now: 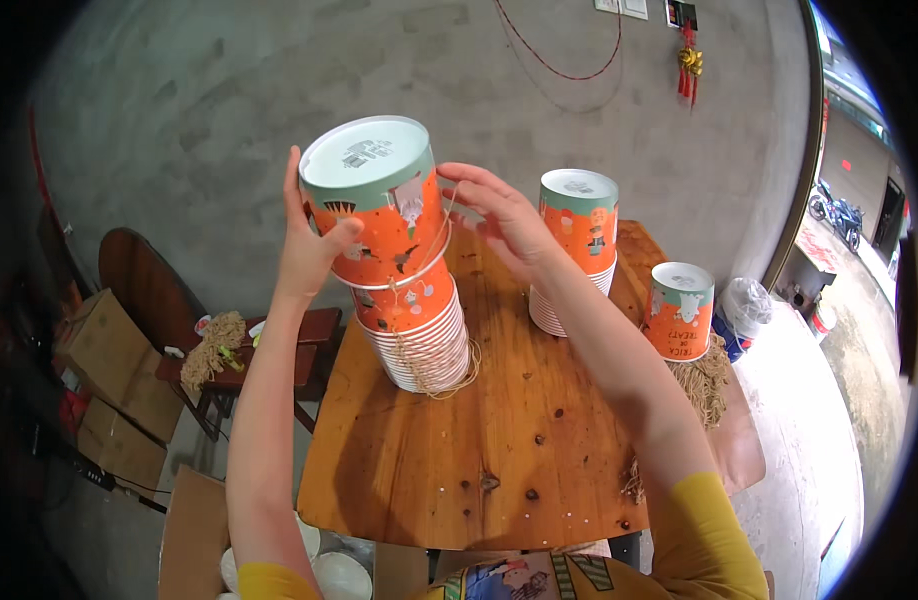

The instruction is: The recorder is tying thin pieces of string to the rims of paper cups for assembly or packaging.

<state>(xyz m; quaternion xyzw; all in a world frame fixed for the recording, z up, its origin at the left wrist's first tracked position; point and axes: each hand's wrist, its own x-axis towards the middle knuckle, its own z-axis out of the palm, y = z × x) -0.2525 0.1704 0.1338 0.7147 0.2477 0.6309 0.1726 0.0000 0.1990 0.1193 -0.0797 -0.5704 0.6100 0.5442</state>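
Note:
An orange paper bucket [384,240] with a green band and cartoon figures sits upside down, its white base facing up. My left hand [319,235] grips its left side, thumb across the front. My right hand [499,215] is at its right side, fingers curled around a thin tan string [449,215] that hangs along the bucket toward the lower rim. Directly under this bucket stands a stack of nested upturned buckets [414,340], white rims layered. More loose string [469,375] trails around the foot of the stack.
On the wooden table [479,450] stand a second bucket stack [579,235] and a shorter upturned bucket [679,310]. Bundled tan string [701,380] hangs by the right edge. Left are a stool [289,365] with more string and cardboard boxes [119,350]. Below, an open carton [191,530] holds white-based buckets.

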